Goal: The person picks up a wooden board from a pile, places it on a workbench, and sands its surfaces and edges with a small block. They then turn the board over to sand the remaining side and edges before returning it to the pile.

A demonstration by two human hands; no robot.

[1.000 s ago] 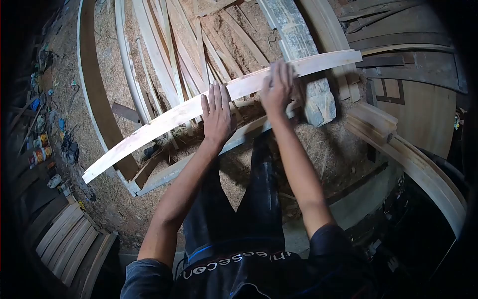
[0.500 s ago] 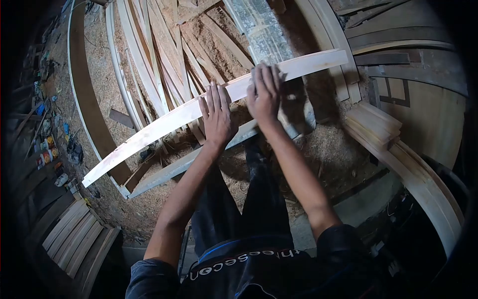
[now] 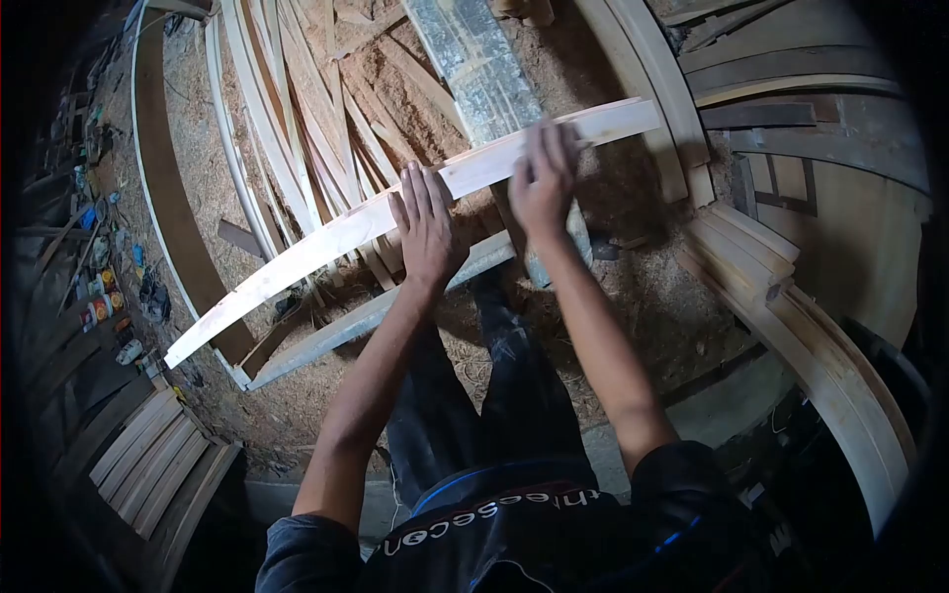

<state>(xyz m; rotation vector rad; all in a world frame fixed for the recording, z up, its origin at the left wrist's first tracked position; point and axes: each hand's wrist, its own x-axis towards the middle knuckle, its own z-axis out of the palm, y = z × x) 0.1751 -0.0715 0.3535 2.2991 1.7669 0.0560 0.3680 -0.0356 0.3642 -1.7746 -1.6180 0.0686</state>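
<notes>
A long, pale, slightly curved board lies slantwise across the view, its left end lower than its right. My left hand rests flat on the middle of the board, fingers stretched out over its face. Farther right, my right hand is on the board with its fingers bent over the upper edge, blurred by motion; whether it holds anything more is hidden. Beneath the board, a worn metal-like beam runs up and away from me.
Long thin wood strips lie over sawdust at the upper left. Stacked curved boards stand at the right, and more pieces at the lower left. A pale-edged frame crosses in front of my legs.
My right hand has moved right along the board, away from my left hand. The board's right end and the beam appear farther left in view.
</notes>
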